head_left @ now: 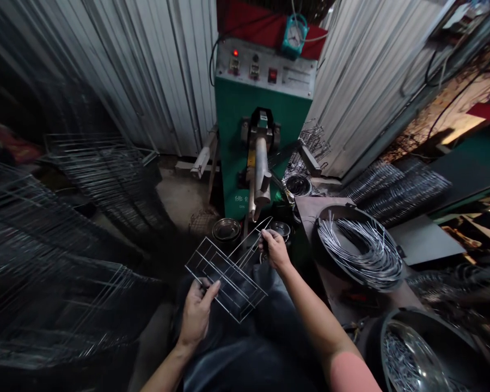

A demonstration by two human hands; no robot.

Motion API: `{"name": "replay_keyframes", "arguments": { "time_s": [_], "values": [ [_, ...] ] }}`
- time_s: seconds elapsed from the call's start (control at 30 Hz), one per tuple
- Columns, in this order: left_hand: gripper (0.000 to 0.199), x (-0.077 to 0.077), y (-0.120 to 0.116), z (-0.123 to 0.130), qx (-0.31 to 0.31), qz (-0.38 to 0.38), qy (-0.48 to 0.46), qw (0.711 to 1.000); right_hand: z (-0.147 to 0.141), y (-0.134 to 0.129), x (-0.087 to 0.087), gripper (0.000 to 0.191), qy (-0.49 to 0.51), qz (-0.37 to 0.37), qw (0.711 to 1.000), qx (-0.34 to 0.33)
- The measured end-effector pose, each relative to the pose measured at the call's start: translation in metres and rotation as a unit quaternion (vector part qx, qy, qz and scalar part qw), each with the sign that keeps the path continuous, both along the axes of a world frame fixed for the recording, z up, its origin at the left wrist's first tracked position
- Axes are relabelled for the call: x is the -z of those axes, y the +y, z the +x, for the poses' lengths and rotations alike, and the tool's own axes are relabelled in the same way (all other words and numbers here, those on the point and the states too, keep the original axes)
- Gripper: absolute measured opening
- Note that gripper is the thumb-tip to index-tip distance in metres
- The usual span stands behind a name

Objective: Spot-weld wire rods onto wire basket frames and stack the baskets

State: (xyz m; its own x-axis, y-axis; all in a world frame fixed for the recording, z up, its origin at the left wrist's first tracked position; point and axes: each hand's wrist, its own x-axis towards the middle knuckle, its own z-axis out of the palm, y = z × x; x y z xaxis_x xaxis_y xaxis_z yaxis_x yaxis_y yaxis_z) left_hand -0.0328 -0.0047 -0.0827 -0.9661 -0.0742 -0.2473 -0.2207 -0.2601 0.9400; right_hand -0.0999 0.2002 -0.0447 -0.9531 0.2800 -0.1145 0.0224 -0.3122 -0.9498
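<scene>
A rectangular wire frame (232, 277) with crossing wires is held above my lap. My left hand (197, 310) grips its lower left edge, thumb on top. Curved wires rise from the frame toward the upper right, and my right hand (273, 247) is closed on them in a pinch. Just beyond my right hand are the pale metal arms (261, 169) of a green machine (234, 125); the wire tips sit just below their ends, and I cannot tell whether they touch.
Stacks of wire racks (106, 179) fill the left side. At the right are a round tray (324, 245) of bent wires and a large bowl (378, 337) with short metal pieces inside. Small metal bowls (226, 230) sit below the machine, which shows a red light.
</scene>
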Motion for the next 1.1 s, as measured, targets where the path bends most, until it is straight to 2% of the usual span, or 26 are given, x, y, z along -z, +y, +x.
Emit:
{"name": "replay_keyframes", "arguments": {
  "time_s": [0.2,0.57,0.67,0.73,0.8,0.83,0.87,0.93,1.0,1.1],
  "values": [
    [0.038,-0.003,0.008,-0.011,-0.014,-0.001,-0.007,1.000,-0.014,0.003,0.002,0.030,0.002,-0.001,1.000,0.014],
    [0.041,-0.024,0.012,-0.026,-0.015,-0.019,-0.011,1.000,-0.033,0.007,0.003,0.033,-0.024,-0.038,0.999,0.013],
    [0.040,-0.026,0.014,-0.025,-0.025,-0.014,-0.009,1.000,-0.011,0.014,0.000,0.037,-0.038,-0.019,0.999,-0.022],
    [0.040,-0.023,0.016,-0.023,-0.035,-0.014,-0.008,0.999,0.018,0.017,-0.001,0.039,-0.034,0.023,0.995,-0.093],
    [0.038,-0.019,0.019,-0.021,-0.044,-0.021,-0.002,0.999,0.051,0.016,-0.001,0.039,-0.032,0.082,0.978,-0.187],
    [0.037,-0.016,0.020,-0.021,-0.048,-0.025,0.002,0.999,0.064,0.014,-0.001,0.038,-0.030,0.115,0.970,-0.213],
    [0.037,-0.014,0.021,-0.021,-0.052,-0.028,0.006,0.998,0.075,0.011,-0.001,0.037,-0.028,0.149,0.964,-0.219],
    [0.037,-0.010,0.022,-0.021,-0.057,-0.022,0.015,0.998,0.086,0.003,0.000,0.033,-0.019,0.206,0.960,-0.187],
    [0.037,-0.007,0.021,-0.023,-0.058,-0.013,0.021,0.998,0.085,-0.003,0.000,0.031,-0.011,0.235,0.960,-0.155],
    [0.038,-0.004,0.019,-0.026,-0.059,-0.015,0.023,0.998,0.074,-0.008,0.000,0.032,-0.003,0.243,0.957,-0.155]
  ]
}}
